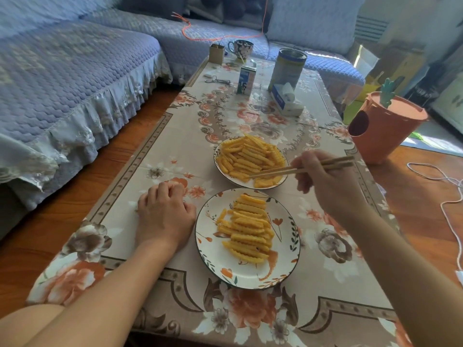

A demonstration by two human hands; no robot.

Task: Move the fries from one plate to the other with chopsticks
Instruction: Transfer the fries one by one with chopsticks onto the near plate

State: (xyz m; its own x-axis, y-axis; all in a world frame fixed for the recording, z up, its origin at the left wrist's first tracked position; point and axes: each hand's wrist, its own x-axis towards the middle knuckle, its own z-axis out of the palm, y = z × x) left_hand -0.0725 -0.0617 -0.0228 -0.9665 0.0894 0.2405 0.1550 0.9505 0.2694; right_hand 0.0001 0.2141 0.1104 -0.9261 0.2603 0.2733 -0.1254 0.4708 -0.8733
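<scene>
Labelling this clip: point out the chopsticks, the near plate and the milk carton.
chopsticks (pixel 275 172), head view, lower shaft near the tips.
near plate (pixel 285 231), head view, bare right rim.
milk carton (pixel 244 81), head view, front face.

Chopstick (pixel 300 168) tips among fries (pixel 250 156)

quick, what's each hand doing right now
Left hand: holds nothing, rests on the table, fingers loosely curled.
Right hand: grips the chopsticks, tips at the fries on the far plate.

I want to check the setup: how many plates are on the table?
2. The far plate, full of fries, lies under the chopsticks; the near plate lies beside the left hand.
</scene>
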